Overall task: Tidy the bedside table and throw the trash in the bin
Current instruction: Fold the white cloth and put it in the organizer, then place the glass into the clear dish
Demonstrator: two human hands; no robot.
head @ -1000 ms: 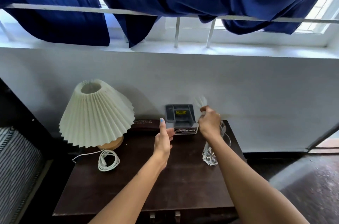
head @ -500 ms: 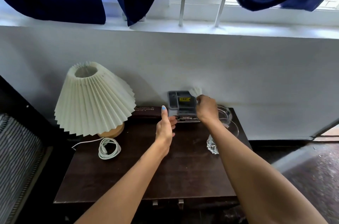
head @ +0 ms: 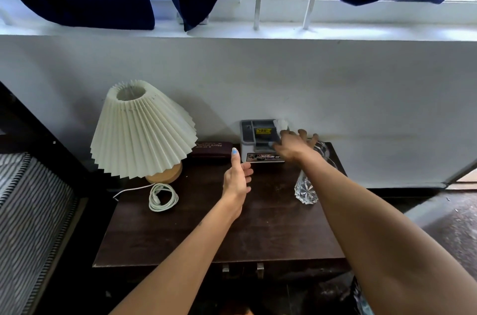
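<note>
"Where's the trash you're after?"

"A crumpled white tissue (head: 280,123), sitting at the top right corner of the grey box (head: 259,140) that stands against the wall at the back of the bench (head: 206,232). My right hand (head: 293,145) lies over the box's right side with the fingers spread, not closed on anything. The tissue is just beyond my fingertips; I can't tell if I touch it."

"How will it handle?"

"Light and soft, I'd judge. It should crush to nothing, so a pinch with thumb and two fingers on the bulk of the wad ought to do. No weight to worry about, though it could shed bits or snag on the box's edge."

"And your left hand?"

"My left hand (head: 237,177) is upright just in front of the box's left corner, thumb up, fingers loosely curled, holding nothing."

"Anything fragile nearby?"

"The cut glass vase (head: 305,189) stands right under my right forearm. It looks heavy-bottomed but breakable, so I'd lift my arm clear when drawing back."
</note>
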